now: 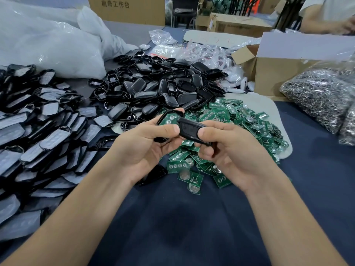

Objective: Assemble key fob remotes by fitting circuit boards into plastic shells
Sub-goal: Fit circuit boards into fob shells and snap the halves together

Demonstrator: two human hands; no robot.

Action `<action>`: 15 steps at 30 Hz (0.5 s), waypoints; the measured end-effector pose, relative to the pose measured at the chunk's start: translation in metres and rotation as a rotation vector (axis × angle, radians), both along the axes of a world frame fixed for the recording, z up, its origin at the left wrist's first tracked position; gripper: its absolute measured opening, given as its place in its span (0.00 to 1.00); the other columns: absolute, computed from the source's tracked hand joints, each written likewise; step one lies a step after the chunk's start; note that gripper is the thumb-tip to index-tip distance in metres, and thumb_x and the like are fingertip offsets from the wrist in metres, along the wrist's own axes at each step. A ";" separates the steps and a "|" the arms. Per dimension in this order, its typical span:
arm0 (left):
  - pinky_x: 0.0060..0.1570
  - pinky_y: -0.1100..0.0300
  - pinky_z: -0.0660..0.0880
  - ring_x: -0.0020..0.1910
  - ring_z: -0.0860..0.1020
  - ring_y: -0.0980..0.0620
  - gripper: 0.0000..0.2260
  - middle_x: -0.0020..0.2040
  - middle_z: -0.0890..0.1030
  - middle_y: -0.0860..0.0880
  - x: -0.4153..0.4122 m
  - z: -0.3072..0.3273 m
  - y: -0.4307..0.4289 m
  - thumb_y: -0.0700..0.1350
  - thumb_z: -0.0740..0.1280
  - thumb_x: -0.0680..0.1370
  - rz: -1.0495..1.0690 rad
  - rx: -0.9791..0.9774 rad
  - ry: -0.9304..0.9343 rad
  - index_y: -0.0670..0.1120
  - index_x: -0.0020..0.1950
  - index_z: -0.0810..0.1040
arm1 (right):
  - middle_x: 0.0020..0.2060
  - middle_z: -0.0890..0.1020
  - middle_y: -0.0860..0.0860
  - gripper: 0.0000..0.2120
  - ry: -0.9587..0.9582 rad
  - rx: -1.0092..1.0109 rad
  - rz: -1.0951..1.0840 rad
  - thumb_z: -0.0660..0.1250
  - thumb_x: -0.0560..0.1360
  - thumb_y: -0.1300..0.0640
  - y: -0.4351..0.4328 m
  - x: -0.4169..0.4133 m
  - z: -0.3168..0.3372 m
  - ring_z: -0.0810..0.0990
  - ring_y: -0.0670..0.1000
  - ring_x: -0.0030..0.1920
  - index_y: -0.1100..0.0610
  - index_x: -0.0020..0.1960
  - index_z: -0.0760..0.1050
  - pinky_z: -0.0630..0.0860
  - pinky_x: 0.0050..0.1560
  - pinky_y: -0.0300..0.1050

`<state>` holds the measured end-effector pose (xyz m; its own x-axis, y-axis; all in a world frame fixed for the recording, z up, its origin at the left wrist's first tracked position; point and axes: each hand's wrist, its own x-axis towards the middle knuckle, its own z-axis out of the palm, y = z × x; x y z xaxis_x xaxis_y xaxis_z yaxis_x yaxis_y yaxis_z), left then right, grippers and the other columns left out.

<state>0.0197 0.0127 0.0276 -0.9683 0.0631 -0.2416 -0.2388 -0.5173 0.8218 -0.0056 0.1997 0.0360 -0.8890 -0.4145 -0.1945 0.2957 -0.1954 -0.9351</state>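
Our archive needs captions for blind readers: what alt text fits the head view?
A left hand holds a black shell with a green circuit board in it; the right hand holds a black cover against it. Heaps of shells and boards lie behind.

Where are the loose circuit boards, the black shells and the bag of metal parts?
pile of green circuit boards point(244, 118): head view, a board mid-pile.
pile of black shells point(159, 89): head view, a shell mid-heap.
bag of metal parts point(318, 96): head view, its clear front.
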 end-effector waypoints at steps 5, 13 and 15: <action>0.35 0.66 0.80 0.35 0.82 0.55 0.13 0.41 0.85 0.46 -0.001 -0.003 0.001 0.36 0.72 0.66 0.056 -0.039 0.020 0.41 0.50 0.85 | 0.29 0.78 0.49 0.07 0.336 0.250 -0.208 0.72 0.69 0.61 -0.008 0.003 -0.004 0.68 0.46 0.28 0.51 0.40 0.87 0.66 0.31 0.37; 0.32 0.58 0.76 0.33 0.81 0.51 0.08 0.42 0.88 0.45 -0.002 -0.009 -0.001 0.40 0.74 0.70 0.139 -0.753 -0.056 0.50 0.47 0.84 | 0.32 0.85 0.48 0.13 0.626 0.389 -0.500 0.74 0.72 0.56 -0.007 0.002 -0.007 0.76 0.44 0.29 0.37 0.42 0.86 0.74 0.29 0.43; 0.39 0.54 0.75 0.39 0.82 0.50 0.08 0.41 0.87 0.52 0.000 -0.008 -0.001 0.51 0.71 0.66 0.060 -1.059 -0.045 0.59 0.45 0.83 | 0.30 0.83 0.48 0.14 0.555 0.337 -0.463 0.74 0.72 0.58 -0.008 0.003 -0.005 0.75 0.45 0.30 0.37 0.40 0.86 0.73 0.32 0.42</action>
<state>0.0197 0.0116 0.0198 -0.9517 -0.2481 -0.1811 -0.2780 0.4451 0.8512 -0.0024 0.1914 0.0305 -0.9602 0.0232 0.2782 -0.2727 0.1350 -0.9526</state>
